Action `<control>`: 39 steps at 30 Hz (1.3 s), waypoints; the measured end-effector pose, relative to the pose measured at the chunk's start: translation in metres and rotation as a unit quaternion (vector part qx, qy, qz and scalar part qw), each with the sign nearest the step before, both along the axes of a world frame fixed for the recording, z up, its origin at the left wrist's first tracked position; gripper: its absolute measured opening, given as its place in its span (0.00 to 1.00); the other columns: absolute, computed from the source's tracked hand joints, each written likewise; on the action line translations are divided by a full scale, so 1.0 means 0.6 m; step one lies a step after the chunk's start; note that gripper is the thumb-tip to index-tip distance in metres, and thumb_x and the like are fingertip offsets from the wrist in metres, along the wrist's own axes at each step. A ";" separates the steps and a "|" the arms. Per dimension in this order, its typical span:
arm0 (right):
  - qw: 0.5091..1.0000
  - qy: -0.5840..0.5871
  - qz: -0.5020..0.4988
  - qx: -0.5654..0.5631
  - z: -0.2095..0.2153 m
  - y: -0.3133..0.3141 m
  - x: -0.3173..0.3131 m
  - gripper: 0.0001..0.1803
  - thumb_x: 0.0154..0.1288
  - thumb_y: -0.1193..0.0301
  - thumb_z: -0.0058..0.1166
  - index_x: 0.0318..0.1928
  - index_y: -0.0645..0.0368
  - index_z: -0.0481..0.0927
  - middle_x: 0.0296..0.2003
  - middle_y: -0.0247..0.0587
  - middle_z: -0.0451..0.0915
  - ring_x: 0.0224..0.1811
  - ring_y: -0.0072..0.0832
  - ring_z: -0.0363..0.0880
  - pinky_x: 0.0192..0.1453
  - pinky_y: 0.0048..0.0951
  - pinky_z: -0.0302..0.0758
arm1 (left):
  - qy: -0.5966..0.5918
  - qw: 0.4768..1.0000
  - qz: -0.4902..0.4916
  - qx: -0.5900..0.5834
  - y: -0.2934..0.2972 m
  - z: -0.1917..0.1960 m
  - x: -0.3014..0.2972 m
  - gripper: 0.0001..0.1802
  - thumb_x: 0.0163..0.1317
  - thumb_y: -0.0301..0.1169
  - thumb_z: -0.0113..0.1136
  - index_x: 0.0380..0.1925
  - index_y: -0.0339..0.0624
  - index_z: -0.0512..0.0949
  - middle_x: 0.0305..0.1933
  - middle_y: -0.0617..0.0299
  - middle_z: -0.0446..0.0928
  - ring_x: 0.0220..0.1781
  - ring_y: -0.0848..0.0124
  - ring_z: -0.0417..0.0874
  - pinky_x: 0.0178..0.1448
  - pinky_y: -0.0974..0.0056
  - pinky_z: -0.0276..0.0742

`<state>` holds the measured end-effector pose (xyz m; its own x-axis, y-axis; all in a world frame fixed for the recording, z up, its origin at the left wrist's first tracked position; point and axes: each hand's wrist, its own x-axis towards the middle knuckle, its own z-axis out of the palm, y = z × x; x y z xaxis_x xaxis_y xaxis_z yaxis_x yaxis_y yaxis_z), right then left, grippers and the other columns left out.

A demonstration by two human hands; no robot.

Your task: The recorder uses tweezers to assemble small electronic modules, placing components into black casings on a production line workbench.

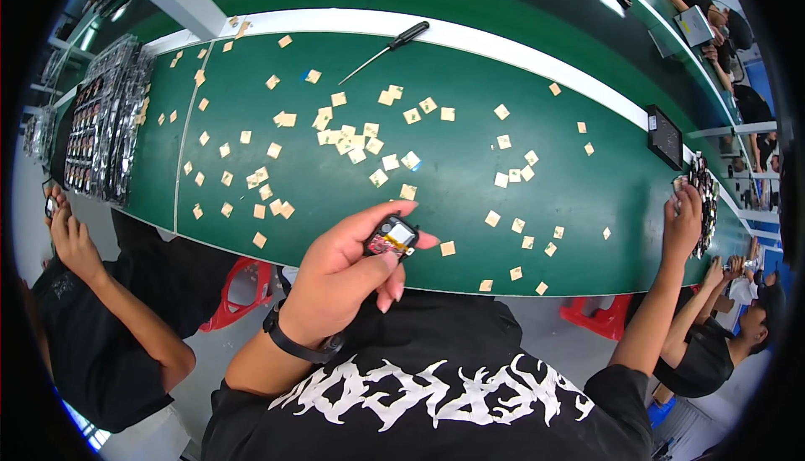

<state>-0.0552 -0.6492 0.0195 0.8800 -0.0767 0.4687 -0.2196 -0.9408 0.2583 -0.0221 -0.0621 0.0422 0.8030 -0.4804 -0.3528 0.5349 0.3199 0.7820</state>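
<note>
Head view: nearer us than the screwdriver (398,41), our left hand (342,266) grips a small black device (392,236), thumb pressed on its lower face. Well to the screwdriver's right, our right hand (685,212) curls its fingers beside a row of small parts (708,209); we cannot tell whether they hold one. We should, we judge, steady the device by its edges, thumb off its bright window (402,233), and avoid dragging neighbouring parts.

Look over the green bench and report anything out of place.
Small tan squares lie strewn at odd angles across the green bench rather than neatly stacked, which looks untidy. A screwdriver lies loose and slanted toward the far side. I see no obvious damage.
</note>
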 end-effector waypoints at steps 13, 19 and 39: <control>0.872 -0.008 0.428 0.237 -0.002 0.510 -0.011 0.12 0.44 0.80 0.66 0.34 0.63 0.84 0.50 0.45 0.83 0.29 0.25 0.80 0.27 0.25 0.77 | -0.003 0.999 -0.010 0.044 0.004 -0.010 0.028 0.29 0.69 0.18 0.44 0.71 0.31 0.63 0.57 0.34 0.80 0.26 0.75 0.79 0.27 0.72 0.75; 0.873 0.062 0.438 0.204 -0.011 0.565 -0.005 0.13 0.45 0.77 0.68 0.36 0.62 0.84 0.52 0.41 0.81 0.26 0.21 0.73 0.24 0.24 0.73 | -0.010 0.998 -0.028 0.051 0.025 -0.004 0.024 0.24 0.73 0.20 0.43 0.68 0.34 0.65 0.56 0.36 0.81 0.25 0.79 0.77 0.26 0.75 0.71; 0.885 0.146 0.277 0.344 0.079 0.614 -0.014 0.27 0.41 0.54 0.81 0.23 0.58 0.76 0.22 0.34 0.70 0.21 0.33 0.72 0.23 0.31 0.67 | -0.061 0.993 -0.082 0.055 0.058 -0.040 0.048 0.20 0.76 0.24 0.44 0.65 0.35 0.68 0.55 0.42 0.83 0.26 0.80 0.76 0.27 0.76 0.71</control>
<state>-0.0637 -0.2810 0.0667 0.9479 0.2255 0.2248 0.3060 -0.8405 -0.4471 0.0068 -0.0272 0.0181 0.7570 -0.5729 -0.3143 0.4714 0.1458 0.8698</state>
